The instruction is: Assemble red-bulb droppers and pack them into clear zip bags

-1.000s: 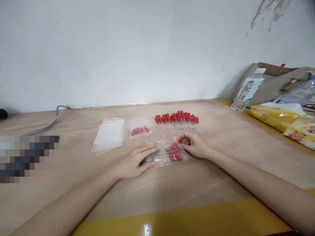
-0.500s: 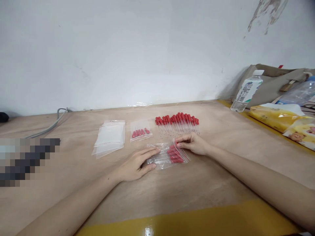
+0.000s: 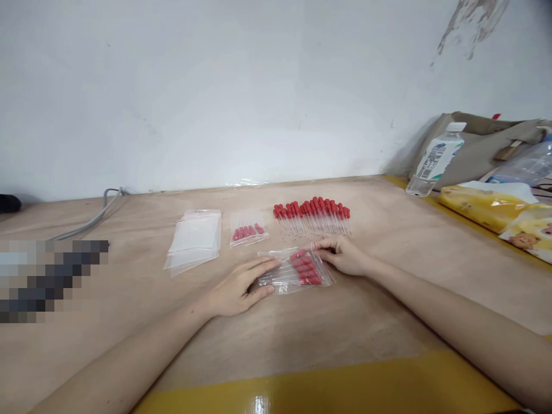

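Note:
In front of me a clear zip bag [image 3: 282, 282] lies flat with several red-bulbed droppers [image 3: 307, 267] inside, bulbs toward its zip edge at the right. My left hand [image 3: 241, 287] rests at the bag's left end, fingers stretched and thumb apart, fingertips touching the plastic. At the far right corner, the thumb and fingers of my right hand [image 3: 342, 255] pinch the red-lined zip edge. Behind it lies a row of loose red-bulbed droppers [image 3: 317, 210], bulbs pointing away. A second filled zip bag [image 3: 249, 227] lies left of that row.
A fanned stack of flat zip bags [image 3: 194, 238] lies to the left. Farther left are a grey cable [image 3: 101, 214] and a pixelated dark object [image 3: 56, 282]. A water bottle [image 3: 437, 158], a grey bag [image 3: 483, 141] and a yellow tissue pack [image 3: 483, 204] stand or lie at right.
My right hand has shifted slightly right along the zip edge, and the bag's opening side lies flatter, showing the red bulbs more fully. My left hand holds its place.

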Available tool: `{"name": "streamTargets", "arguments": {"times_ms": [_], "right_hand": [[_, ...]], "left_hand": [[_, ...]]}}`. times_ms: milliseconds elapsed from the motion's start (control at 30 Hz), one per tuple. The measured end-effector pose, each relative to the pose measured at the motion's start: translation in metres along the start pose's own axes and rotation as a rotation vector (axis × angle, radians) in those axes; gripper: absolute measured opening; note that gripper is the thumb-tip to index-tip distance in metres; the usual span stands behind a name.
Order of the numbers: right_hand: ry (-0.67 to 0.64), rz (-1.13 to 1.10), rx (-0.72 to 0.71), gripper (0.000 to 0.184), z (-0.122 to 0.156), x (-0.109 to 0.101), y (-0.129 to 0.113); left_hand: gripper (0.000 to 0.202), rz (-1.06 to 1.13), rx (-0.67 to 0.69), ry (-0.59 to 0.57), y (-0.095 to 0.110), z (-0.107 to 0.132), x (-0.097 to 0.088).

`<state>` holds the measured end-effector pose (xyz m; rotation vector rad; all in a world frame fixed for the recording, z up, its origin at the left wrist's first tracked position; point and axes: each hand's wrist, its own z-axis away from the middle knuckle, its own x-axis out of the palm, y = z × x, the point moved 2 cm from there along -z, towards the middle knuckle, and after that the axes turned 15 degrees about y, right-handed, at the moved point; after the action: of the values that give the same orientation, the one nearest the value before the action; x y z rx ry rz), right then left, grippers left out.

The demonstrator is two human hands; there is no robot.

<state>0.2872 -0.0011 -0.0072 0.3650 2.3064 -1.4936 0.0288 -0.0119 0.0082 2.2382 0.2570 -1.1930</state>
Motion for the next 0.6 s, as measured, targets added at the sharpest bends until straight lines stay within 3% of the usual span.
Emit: {"name": "streamTargets", "arguments": {"times_ms": [100,233,300,400,467,600], "right_hand": [[-0.061,-0.003,0.109,0.022,-0.006,-0.015,-0.001],[0.201,0.229,0.154,0.012,-0.031,-0.033,-0.001],[0.306,0.351,0.120,0.006,-0.047,-0.030,-0.005],[0.333,0.427,0.082,0.004,-0.066,-0.014,-0.016],[0.183,0.384,0.012,0.010,-0.073,0.003,-0.028],[-0.337,0.399,-0.009,0.034,-0.069,0.027,-0.045]], "left_hand": [[0.047,-0.002,0.006,-0.011,-0.002,0.000,0.001],[0.046,-0.029,0.007,-0.026,-0.004,0.000,0.002],[0.045,-0.047,0.006,-0.026,-0.003,-0.001,0.002],[0.043,-0.072,-0.004,-0.003,-0.001,-0.002,0.000],[0.042,-0.072,-0.009,0.021,0.000,-0.002,-0.001],[0.046,-0.042,-0.046,0.083,-0.001,0.000,-0.001]]}}
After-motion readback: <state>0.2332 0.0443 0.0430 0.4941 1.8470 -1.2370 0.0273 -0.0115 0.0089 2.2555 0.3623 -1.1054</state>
